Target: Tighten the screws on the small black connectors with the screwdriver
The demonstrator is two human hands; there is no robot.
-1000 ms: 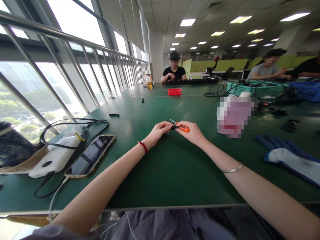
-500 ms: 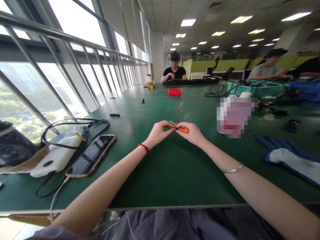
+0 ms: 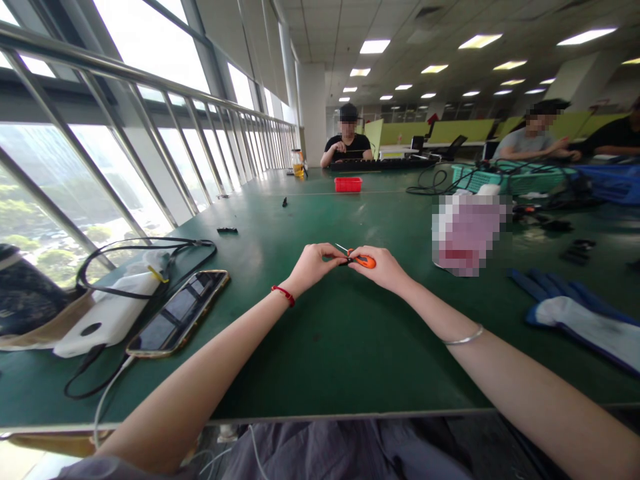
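Observation:
Above the middle of the green table [image 3: 320, 360], my left hand [image 3: 314, 265] pinches a small black piece [image 3: 346, 261] between thumb and fingers. My right hand [image 3: 380, 268] is closed on an orange-handled screwdriver [image 3: 367, 261], whose thin metal shaft points up and to the left. The fingertips of both hands nearly meet at the black piece. Whether my right fingers also grip that piece is too small to tell.
A phone [image 3: 179, 313], a white power bank [image 3: 103, 317] and cables lie left. A red tray [image 3: 348, 185] stands ahead. Blurred pink packaging [image 3: 470, 233], blue-white gloves [image 3: 575, 313] and a teal basket [image 3: 515, 179] are right. People sit beyond, one straight ahead [image 3: 349, 143].
Both hands stay together, with the fingertips shifted slightly and more of the black piece showing between them. The whole view has moved a little.

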